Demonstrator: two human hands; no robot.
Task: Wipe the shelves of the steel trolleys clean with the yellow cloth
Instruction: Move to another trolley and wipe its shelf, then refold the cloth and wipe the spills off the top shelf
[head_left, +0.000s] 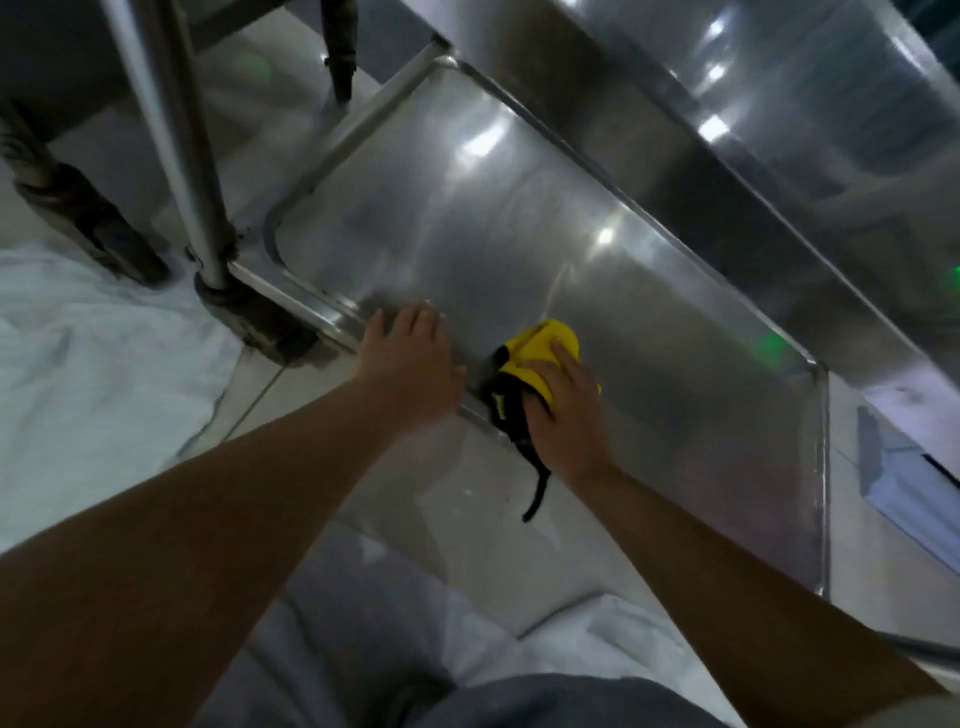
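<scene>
At far left a white sheet (78, 364) lies rumpled on the floor, touching the foot of the trolley's near-left post (192, 171). A caster (254, 322) sits under that post. Just right of it, the left hand (410, 358) rests flat on the near rim of the low shelf (493, 208), fingers straight and slightly spread, holding nothing. Beside it the right hand (566, 410) presses down on the cloth (545, 345), fingers laid over it and curled a little round its bunched top.

The cloth is bright yellow, crumpled into a wad, with a black edge and a black strap or tag trailing off the near rim toward the person. It lies on the shelf just inside the near rim, left of the middle.

The shelf is brushed steel with bright light spots and a raised lip all round, corners rounded. Beyond and right of the cloth the steel is bare out to the far lip and right corner. An upper shelf (753, 104) overhangs the far side.
</scene>
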